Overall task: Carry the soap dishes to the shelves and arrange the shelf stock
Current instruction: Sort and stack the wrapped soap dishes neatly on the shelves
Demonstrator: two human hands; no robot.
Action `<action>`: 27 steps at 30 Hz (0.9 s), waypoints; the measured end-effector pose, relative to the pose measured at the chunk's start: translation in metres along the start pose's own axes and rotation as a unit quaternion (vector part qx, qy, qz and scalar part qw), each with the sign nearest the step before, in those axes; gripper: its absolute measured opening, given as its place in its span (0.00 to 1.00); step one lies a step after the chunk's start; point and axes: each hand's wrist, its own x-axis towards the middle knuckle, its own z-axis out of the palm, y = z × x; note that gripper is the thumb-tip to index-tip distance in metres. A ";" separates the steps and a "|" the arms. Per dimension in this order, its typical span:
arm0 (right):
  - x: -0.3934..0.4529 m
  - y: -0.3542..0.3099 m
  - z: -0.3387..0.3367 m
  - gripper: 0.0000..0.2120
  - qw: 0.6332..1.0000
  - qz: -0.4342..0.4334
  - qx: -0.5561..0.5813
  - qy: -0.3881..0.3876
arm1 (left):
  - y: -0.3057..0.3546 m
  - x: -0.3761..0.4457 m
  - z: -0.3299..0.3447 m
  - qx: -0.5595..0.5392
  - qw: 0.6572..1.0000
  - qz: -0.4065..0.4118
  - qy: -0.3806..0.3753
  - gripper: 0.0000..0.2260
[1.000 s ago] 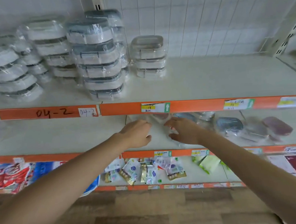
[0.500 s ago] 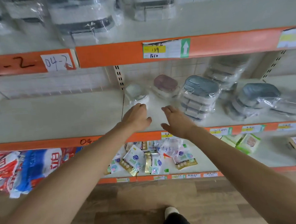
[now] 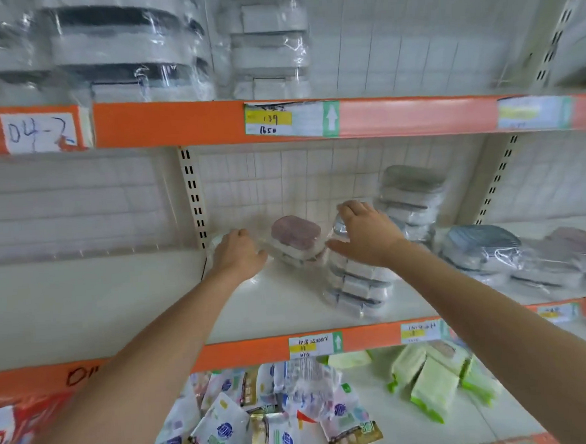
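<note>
On the middle shelf (image 3: pixel 283 304), both hands reach toward the back wall. The left hand (image 3: pixel 238 254) lies near the back left of this shelf part, beside the slotted upright post (image 3: pixel 194 197). Its fingertips are at a small clear-wrapped pack (image 3: pixel 217 242), but I cannot tell if they grip it or only touch it. Just to its right sits a short stack of soap dishes with a pink lid (image 3: pixel 296 237), wrapped in clear plastic. The right hand (image 3: pixel 367 232) is spread wide, with fingers straight and the thumb pointing at the pink stack. It rests on top of a taller stack of grey-blue soap dishes (image 3: pixel 357 286), which leans a little and stands nearer the front edge. Behind that one, close to the back wall, stands another tall grey stack (image 3: pixel 410 194). More wrapped dishes (image 3: pixel 482 248) lie tipped over toward the right end of the shelf.

Above, the top shelf (image 3: pixel 175 121) has an orange front edge with a yellow price label (image 3: pixel 268 118) and a white tag that reads 04-2 (image 3: pixel 37 131). Big wrapped stacks of white and grey boxes (image 3: pixel 120 50) stand on it. Down on the bottom shelf (image 3: pixel 400 424) lie blue and white pouches (image 3: pixel 225 428) in a pile and green packs (image 3: pixel 431 381) to the right.
</note>
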 end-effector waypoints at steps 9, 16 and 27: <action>0.011 0.019 0.024 0.39 0.991 0.111 -0.061 -0.050 | -0.026 0.022 0.031 -0.079 0.967 -0.241 0.009 0.50; 0.013 0.020 0.024 0.37 0.991 0.106 -0.050 -0.063 | -0.018 0.036 0.033 -0.087 0.969 -0.232 -0.004 0.54; 0.017 0.032 0.028 0.32 0.994 0.101 -0.018 -0.041 | -0.002 0.030 0.030 -0.006 0.968 -0.248 -0.035 0.52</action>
